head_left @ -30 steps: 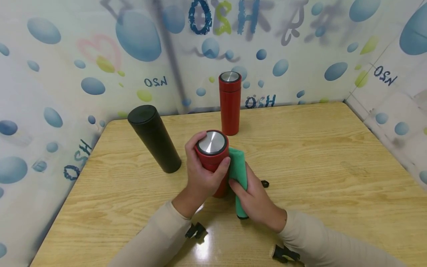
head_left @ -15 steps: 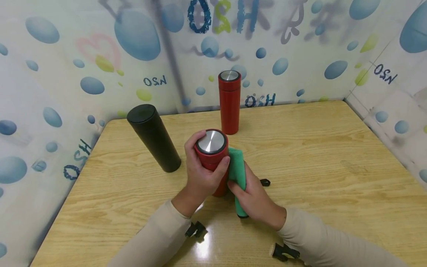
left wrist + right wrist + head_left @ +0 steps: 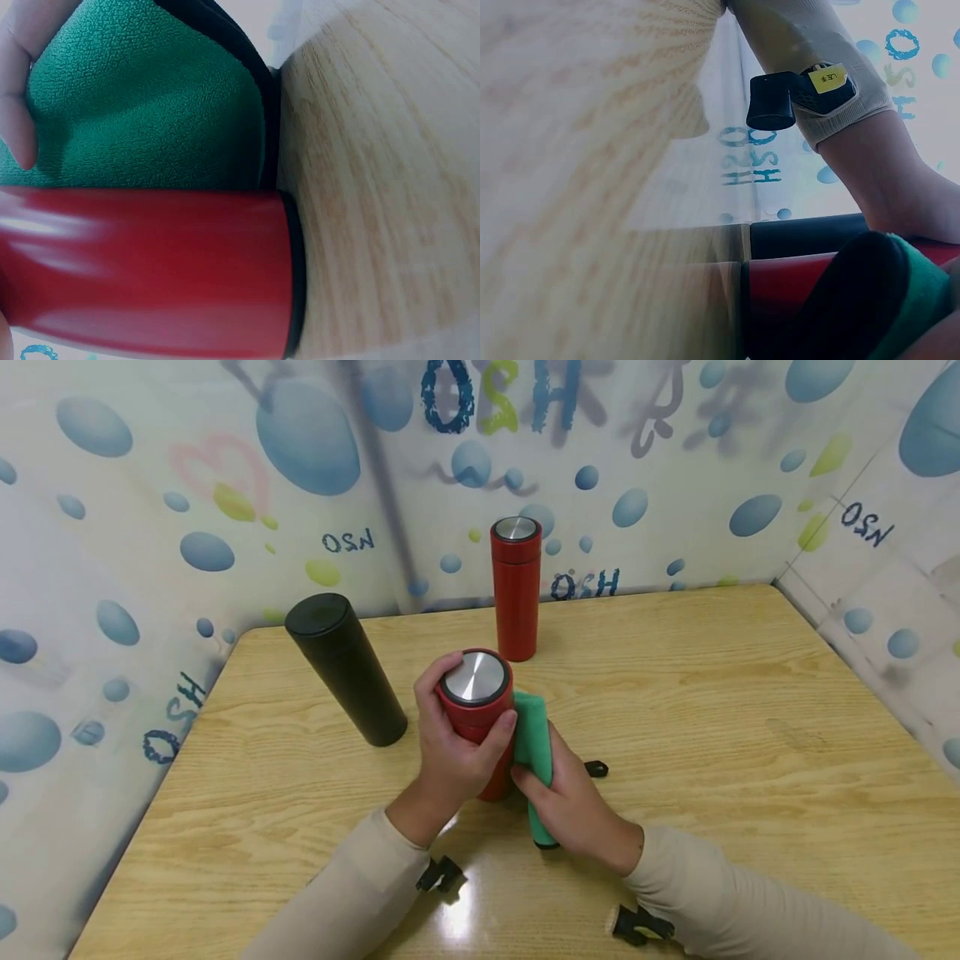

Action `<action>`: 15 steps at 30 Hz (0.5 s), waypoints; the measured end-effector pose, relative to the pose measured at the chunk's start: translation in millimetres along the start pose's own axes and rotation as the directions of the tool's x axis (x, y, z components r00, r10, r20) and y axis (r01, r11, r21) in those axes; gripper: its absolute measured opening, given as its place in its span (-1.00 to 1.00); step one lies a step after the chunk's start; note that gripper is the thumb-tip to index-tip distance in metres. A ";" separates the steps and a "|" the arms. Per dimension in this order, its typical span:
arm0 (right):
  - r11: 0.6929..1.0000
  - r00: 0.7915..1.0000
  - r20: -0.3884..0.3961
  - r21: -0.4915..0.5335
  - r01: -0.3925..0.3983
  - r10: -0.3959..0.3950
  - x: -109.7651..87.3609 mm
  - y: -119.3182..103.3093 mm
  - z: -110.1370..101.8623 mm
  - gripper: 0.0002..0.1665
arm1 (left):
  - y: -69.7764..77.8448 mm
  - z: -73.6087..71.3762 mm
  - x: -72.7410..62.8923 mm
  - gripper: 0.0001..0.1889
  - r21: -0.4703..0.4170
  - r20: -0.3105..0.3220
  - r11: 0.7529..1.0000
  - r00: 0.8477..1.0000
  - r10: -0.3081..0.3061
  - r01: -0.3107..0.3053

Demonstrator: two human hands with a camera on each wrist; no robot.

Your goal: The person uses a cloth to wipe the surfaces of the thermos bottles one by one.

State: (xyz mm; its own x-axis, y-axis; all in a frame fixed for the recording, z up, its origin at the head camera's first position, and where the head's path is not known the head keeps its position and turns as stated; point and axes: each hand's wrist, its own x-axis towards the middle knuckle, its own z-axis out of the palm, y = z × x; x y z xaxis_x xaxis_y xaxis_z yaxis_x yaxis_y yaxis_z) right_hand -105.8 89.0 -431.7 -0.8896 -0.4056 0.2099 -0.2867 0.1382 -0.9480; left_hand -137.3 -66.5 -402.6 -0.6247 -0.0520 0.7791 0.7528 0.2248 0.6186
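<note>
My left hand [image 3: 461,747] grips a red thermos bottle [image 3: 498,781] near its top, thumb across the front and fingers round the far side. The bottle stands upright, its brushed silver lid disc [image 3: 475,677] facing up and its black-ringed base [image 3: 296,277] at the wood in the left wrist view. My right hand [image 3: 573,802] holds a folded green cleaning cloth [image 3: 532,739] against the bottle's right side. In the left wrist view the fuzzy cloth [image 3: 157,105] with black edging lies along the red wall. A black loop [image 3: 597,768] pokes out beyond the right hand.
A second red thermos bottle [image 3: 517,602] stands at the back of the wooden table [image 3: 720,710]. To the left is a black bottle [image 3: 352,677]. Black devices are strapped at the left wrist [image 3: 440,874] and right wrist [image 3: 641,927]. Printed walls border the table behind and at the sides.
</note>
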 end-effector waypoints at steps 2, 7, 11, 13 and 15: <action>1.000 1.000 0.001 -0.003 0.005 -0.005 0.0 0.4 -0.2 -0.19 | 0.2 0.1 0.2 -0.23 0.007 -0.001 1.000 1.000 0.004 -0.004; 1.000 1.000 0.003 -0.010 0.016 -0.016 0.1 0.5 -0.7 -0.20 | 0.1 0.1 0.3 -0.22 0.021 0.000 1.000 1.000 0.007 -0.007; 1.000 1.000 0.003 -0.009 0.012 -0.012 0.2 0.1 -0.7 -0.19 | -0.1 0.2 0.1 -0.22 0.018 0.003 1.000 1.000 0.007 -0.007; 1.000 1.000 0.002 -0.008 0.011 -0.011 0.3 -0.1 -0.8 -0.18 | 0.2 0.1 0.3 -0.22 0.018 0.002 1.000 1.000 0.009 -0.009; 1.000 1.000 0.002 -0.010 0.013 -0.013 0.5 -0.1 -0.9 -0.17 | 0.7 0.1 0.5 -0.22 0.016 0.001 1.000 1.000 0.010 -0.010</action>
State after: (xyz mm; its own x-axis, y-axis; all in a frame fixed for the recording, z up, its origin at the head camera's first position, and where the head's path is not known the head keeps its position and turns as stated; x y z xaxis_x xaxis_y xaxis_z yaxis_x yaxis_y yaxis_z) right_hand -106.5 89.5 -431.2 -0.8853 -0.4088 0.2216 -0.3015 0.1419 -0.9428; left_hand -137.1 -66.3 -401.8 -0.6171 -0.0490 0.7854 0.7557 0.2413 0.6088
